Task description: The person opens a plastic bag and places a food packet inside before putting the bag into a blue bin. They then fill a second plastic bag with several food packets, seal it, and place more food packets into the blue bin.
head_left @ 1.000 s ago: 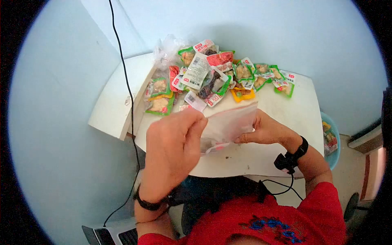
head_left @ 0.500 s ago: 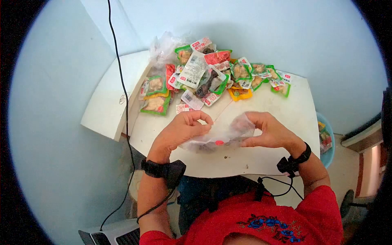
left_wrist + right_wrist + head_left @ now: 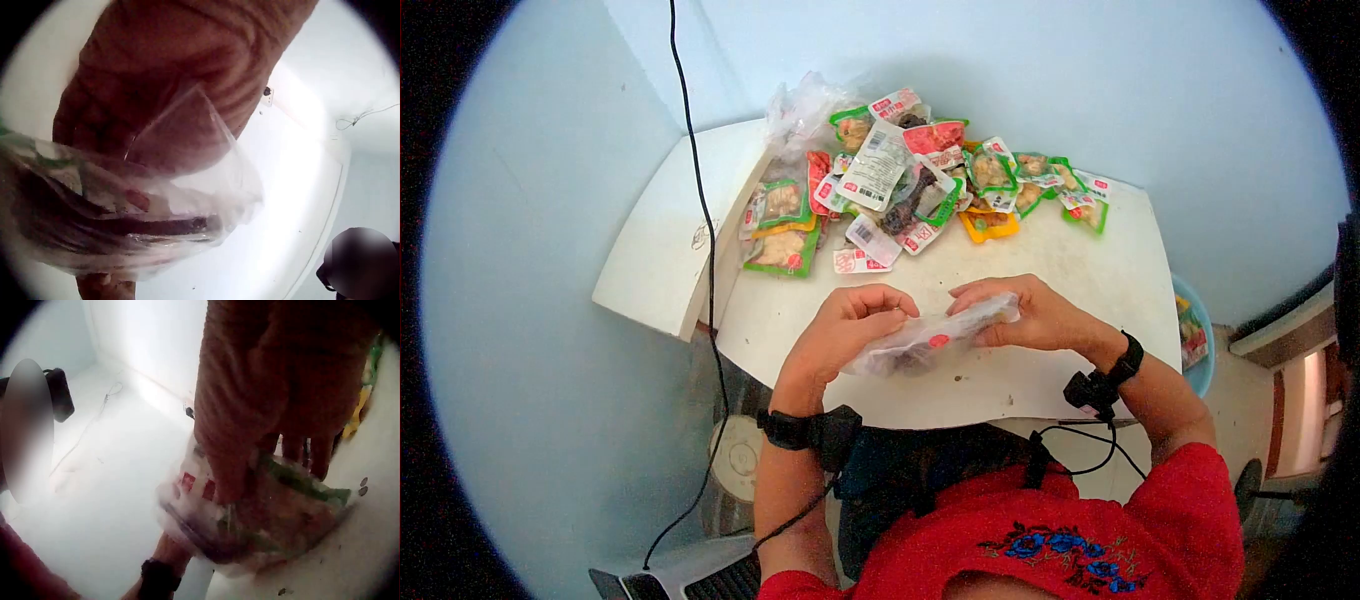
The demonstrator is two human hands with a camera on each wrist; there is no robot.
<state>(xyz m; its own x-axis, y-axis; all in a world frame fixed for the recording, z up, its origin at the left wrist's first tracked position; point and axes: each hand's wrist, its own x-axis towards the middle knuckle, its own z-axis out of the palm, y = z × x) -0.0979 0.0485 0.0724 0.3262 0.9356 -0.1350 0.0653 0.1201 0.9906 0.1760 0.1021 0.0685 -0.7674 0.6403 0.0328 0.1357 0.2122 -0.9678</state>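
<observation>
**While it is held at both ends, clear bag (image 3: 935, 345) sits over worktop (image 3: 1100, 260)**

Where the red shirt (image 3: 1020, 525) ends, both arms reach forward. Left hand (image 3: 835, 325): fingers curled, pinching bag's left end. Right hand (image 3: 1045, 315): thumb below, fingers above, gripping right end. Bag crosswise near worktop's front edge; red and green patches visible, contents blurred. Blue basin (image 3: 1203, 375) beside worktop on the right, packets (image 3: 1192, 335) inside. Farther back, packet pile (image 3: 875, 165), green, red, yellow edging. Crumpled plastic (image 3: 808, 115) at pile's back left. Pale blue wall (image 3: 1050, 60) behind.
</observation>
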